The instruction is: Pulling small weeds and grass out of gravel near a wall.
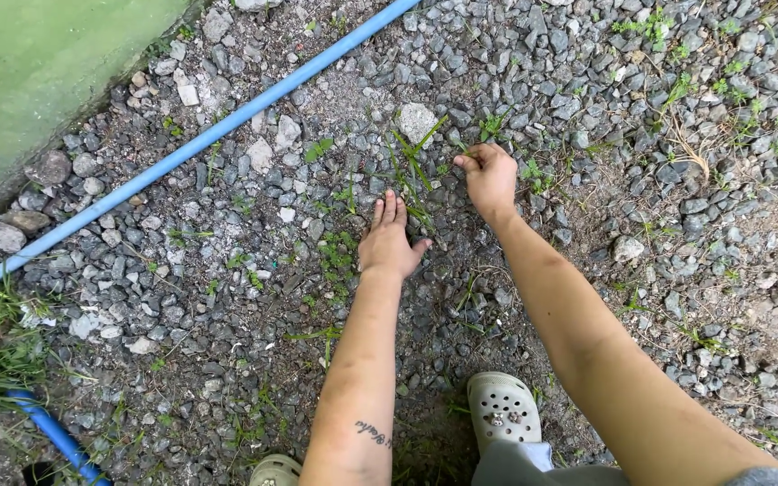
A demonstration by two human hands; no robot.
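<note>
My left hand (pixel 388 240) rests flat on the gravel, fingers together and pointing away from me, beside a small grass weed (pixel 410 166). My right hand (pixel 489 177) is closed in a fist just to the right of that weed, pinching low green blades at the ground near its base. Both forearms reach forward from the bottom of the view. More small weeds (pixel 339 256) grow just left of my left hand.
Grey gravel (pixel 182 270) covers the ground. A blue pipe (pixel 227 121) runs diagonally from the top centre to the left edge, beside a green wall (pixel 29 63). A pale stone (pixel 417 121) lies beyond the weed. My light clogs (pixel 502 409) stand at the bottom.
</note>
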